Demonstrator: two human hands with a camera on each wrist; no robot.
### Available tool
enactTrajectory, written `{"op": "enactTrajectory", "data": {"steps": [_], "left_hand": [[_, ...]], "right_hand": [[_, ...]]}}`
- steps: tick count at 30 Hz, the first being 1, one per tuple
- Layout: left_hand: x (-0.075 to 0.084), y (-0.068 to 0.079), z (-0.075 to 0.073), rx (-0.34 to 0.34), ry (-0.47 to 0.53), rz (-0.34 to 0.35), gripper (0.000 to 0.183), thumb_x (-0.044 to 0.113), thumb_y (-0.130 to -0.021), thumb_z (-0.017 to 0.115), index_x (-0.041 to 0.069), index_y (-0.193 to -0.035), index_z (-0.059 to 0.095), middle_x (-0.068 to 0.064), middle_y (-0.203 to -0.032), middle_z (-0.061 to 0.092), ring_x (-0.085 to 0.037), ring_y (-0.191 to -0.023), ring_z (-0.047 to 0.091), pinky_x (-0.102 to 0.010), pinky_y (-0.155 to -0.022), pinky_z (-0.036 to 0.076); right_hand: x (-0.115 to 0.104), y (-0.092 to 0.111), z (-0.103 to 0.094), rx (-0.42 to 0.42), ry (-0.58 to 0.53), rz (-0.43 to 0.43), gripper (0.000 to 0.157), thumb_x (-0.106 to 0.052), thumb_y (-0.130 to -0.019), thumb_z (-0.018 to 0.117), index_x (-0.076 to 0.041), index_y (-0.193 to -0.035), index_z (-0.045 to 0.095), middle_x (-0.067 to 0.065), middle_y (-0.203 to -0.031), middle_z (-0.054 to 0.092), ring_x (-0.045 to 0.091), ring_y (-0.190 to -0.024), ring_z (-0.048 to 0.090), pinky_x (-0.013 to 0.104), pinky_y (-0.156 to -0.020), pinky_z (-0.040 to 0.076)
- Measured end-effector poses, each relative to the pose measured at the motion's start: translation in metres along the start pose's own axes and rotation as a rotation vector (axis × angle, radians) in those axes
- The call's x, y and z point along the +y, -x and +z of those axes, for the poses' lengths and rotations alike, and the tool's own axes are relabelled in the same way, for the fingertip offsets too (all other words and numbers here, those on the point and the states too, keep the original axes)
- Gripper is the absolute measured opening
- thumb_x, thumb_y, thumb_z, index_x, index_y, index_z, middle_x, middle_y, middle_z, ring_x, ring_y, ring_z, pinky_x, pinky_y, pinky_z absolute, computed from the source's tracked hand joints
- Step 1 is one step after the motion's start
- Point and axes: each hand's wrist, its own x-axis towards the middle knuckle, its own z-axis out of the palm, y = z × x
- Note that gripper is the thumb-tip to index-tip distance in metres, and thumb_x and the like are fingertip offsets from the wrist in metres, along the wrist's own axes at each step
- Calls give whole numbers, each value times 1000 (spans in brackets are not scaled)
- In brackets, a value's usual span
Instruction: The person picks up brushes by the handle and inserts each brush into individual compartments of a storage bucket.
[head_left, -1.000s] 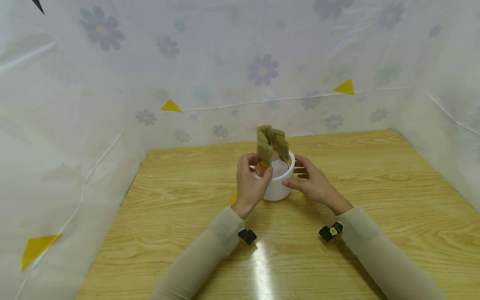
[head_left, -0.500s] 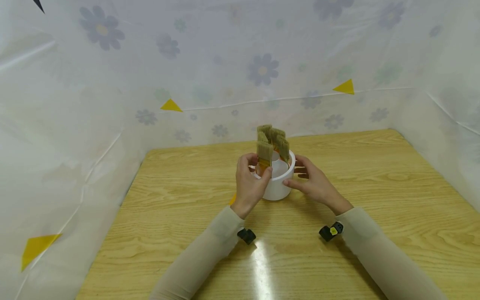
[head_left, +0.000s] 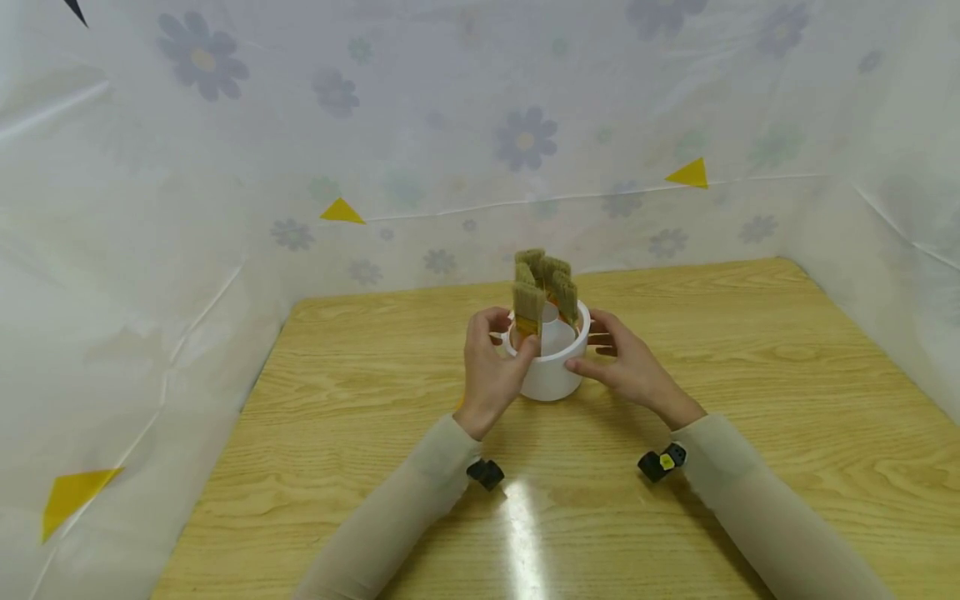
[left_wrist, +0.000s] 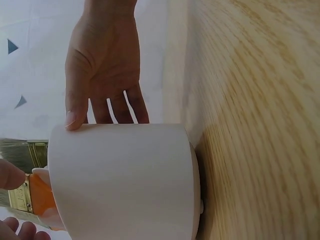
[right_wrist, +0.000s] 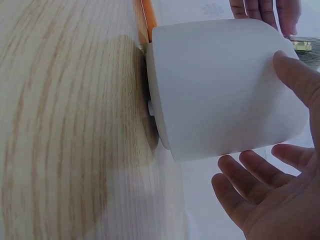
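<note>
A white round pot [head_left: 551,382] stands on the table with several flat paintbrushes [head_left: 564,296] upright in it, bristles up. The left hand [head_left: 489,367] is at its left side, fingers relaxed and spread from the thumb. That thumb overlaps the ferrule of the nearest paintbrush [head_left: 528,308], whose metal band and orange handle [left_wrist: 42,195] show in the left wrist view. From the right, the right hand [head_left: 618,362] holds the pot's wall, thumb in front near the rim and fingers round the far side. The brushes' lower handles are hidden inside the pot.
The wood-grain table [head_left: 360,450] has pale floral sheeting [head_left: 450,125] around it. Past the pot, an orange strip [right_wrist: 148,17] appears in the right wrist view. Yellow triangles [head_left: 688,173] mark the sheeting. Each sleeve has a small black device [head_left: 660,462] near the wrist.
The left hand has shifted slightly left, its fingers loosening away from the nearest paintbrush, and more of the pot's left wall shows. The right hand and pot have stayed in place.
</note>
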Motion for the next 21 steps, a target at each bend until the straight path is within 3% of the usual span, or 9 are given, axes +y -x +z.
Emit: {"op": "enactTrajectory", "data": {"steps": [9,15,21], "left_hand": [[-4,2,-9,11,-14,6,40,14,-82,71,-1,-114,52,-15,-103,54,-30,-94,51,-38,-75,43],[-6,3,-16,21,-12,7,37,12,-83,70,2,-114,53,-15,-102,53,-32,-93,51,-46,-74,45],[-10,4,-21,19,-22,-22,38,12,-82,72,3,-113,53,-13,-104,53,-28,-92,51,-44,-75,46]], "right_hand": [[-4,-1,0,2,2,-3,87,-45,-82,73,-18,-151,26,13,-136,45,34,-121,47,56,-98,38],[-3,-1,1,5,-16,-10,85,-43,-82,73,-16,-150,29,12,-136,45,34,-122,46,55,-99,38],[-3,0,0,-4,-24,7,83,-44,-83,72,-20,-149,30,9,-143,40,34,-126,43,56,-100,37]]}}
